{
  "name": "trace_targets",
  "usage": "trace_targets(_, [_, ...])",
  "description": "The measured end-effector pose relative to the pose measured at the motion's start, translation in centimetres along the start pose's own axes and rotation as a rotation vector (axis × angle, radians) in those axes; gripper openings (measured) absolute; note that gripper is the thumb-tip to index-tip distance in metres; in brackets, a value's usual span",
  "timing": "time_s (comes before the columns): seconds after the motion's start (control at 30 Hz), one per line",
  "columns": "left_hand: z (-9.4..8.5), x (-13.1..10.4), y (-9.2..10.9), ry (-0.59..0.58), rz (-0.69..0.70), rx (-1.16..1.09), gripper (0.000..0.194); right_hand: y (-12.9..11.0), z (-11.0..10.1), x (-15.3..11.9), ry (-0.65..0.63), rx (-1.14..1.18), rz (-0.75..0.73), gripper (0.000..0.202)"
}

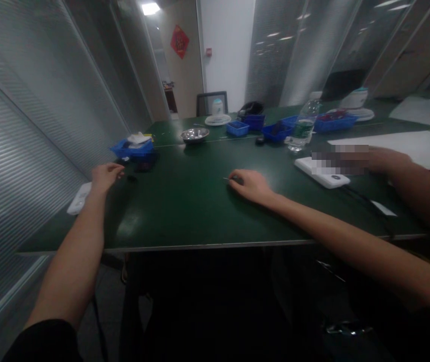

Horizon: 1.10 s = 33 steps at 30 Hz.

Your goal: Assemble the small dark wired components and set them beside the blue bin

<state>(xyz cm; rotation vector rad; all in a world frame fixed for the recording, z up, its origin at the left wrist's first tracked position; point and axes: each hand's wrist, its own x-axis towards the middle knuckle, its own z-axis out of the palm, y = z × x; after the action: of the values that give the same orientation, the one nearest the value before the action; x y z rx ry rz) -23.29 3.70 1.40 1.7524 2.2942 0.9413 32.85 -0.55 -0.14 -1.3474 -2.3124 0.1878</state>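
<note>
My left hand (108, 177) is over the left part of the green table (184, 211), just in front of a blue tray (134, 149) with white and yellow items in it. Its thumb and fingers are drawn together, and what they hold, if anything, is too small to name. Near the table's middle, my right hand (250, 186) is closed, with a thin pale tip sticking out to the left from its fingers. A small dark object (132, 178) lies to the right of my left hand. Partly behind my left wrist is a white device (79, 199).
A metal bowl (194, 134), a small blue tray (237, 128) and a clear bottle (304, 125) stand farther back. At the right, another person's hand (388, 161) is over a white device (322, 173) with a dark cable. White sheets (411, 146) lie behind it.
</note>
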Motion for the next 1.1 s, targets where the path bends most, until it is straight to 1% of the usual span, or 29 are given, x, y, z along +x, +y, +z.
trace_targets(0.1, [0.1,0.2,-0.4,0.05,-0.025,-0.067,0.029,-0.1,-0.1,-0.1,-0.004,-0.007,0.005,0.025])
trace_targets(0.17, [0.2,0.5,-0.6,0.001,-0.054,-0.103,0.028,-0.2,-0.2,-0.1,-0.007,-0.014,0.014,0.025])
trace_targets(0.27, [0.4,0.9,-0.7,-0.088,-0.082,-0.161,0.035,-0.3,-0.3,-0.1,-0.013,-0.015,0.024,0.026])
trace_targets(0.4, [0.4,1.0,-0.8,-0.12,-0.095,-0.272,0.038,-0.4,-0.4,-0.1,-0.011,-0.009,0.024,0.025])
trace_targets(0.5, [0.0,0.8,-1.0,-0.154,-0.105,-0.314,0.039,-0.3,-0.3,-0.1,-0.015,-0.01,0.017,0.025])
trace_targets(0.63, [-0.9,0.3,-0.6,-0.255,-0.052,-0.223,0.049,-0.1,-0.2,0.0,-0.013,0.0,0.015,0.025])
trace_targets(0.7, [-1.1,0.0,-0.2,-0.242,-0.01,-0.131,0.047,-0.1,-0.2,0.0,-0.012,0.003,0.016,0.025])
trace_targets(0.77, [-1.2,-0.2,0.1,-0.212,0.037,-0.051,0.04,0.0,-0.2,0.0,-0.01,-0.004,0.02,0.024])
trace_targets(0.83, [-1.0,-0.4,0.3,-0.207,0.063,-0.026,0.033,0.0,-0.1,0.0,-0.009,-0.008,0.017,0.024])
trace_targets(0.93, [-0.8,-0.6,0.3,-0.234,0.047,-0.022,0.031,0.1,0.0,0.0,-0.008,-0.002,0.007,0.024])
trace_targets(1.1, [-0.8,-0.8,0.0,-0.261,0.032,0.006,0.037,0.3,0.2,0.1,0.0,-0.015,0.003,0.025])
